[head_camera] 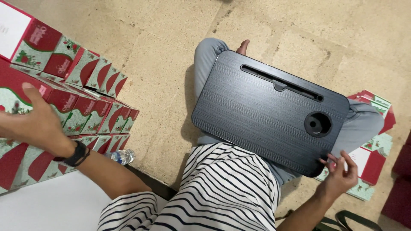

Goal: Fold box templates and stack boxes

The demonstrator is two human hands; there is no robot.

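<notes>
Head view: a black lap tray [265,113] lies across the seated person's crossed legs — brushed surface, a long slot near its far edge, a round cup well at the right. The right hand [340,173] touches its near right corner, fingers loosely apart over flattened red-and-green cartons [370,164]. The left hand [32,122] — fingers spread — reaches stacked boxes [92,92]. Bare floor [162,68] lies between.

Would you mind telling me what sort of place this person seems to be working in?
Probably an informal packing spot on the floor of a home or small workshop. The person sits cross-legged on worn floor tiles with a black lap desk on their knees, beside rows of red and green folded boxes and flat unfolded ones.
</notes>
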